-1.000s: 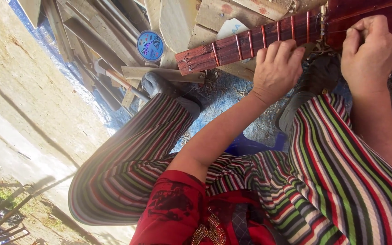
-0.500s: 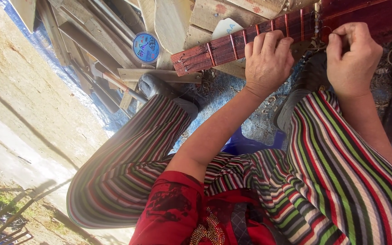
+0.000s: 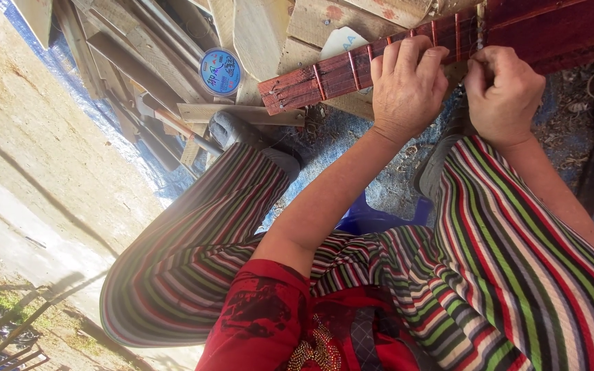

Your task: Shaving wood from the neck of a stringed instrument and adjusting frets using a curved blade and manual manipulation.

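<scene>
— Far left: bare concrete ground [image 3: 49, 172], then stacked wooden planks [image 3: 139, 55] and a small round blue tin [image 3: 220, 71] lying against them. Just beside that, the free end of a reddish-brown fretted wooden neck [image 3: 324, 75], slanting up to the right across the scraps.

— And the hands?

— Left hand [image 3: 407, 86] draped over the neck, fingers curled down across the frets, palm pressing, clamped on it rather than loose. Farther right, right hand [image 3: 507, 93] closed into a pinch at the neck's near edge; perhaps on a fine wire or string, too small to tell.

— Underneath?

— Striped trousers [image 3: 517, 254] on both knees, a blue stool [image 3: 379, 220] between them, wood shavings [image 3: 586, 103] on the blue sheet at far right.

— Advice for working it well?

— Best to keep the left palm bearing down so the neck cannot rock on the planks. Better to hold the pinch close to the wood, pulling along the neck, not sideways. Worth watching the fret edges against the fingertips.
</scene>
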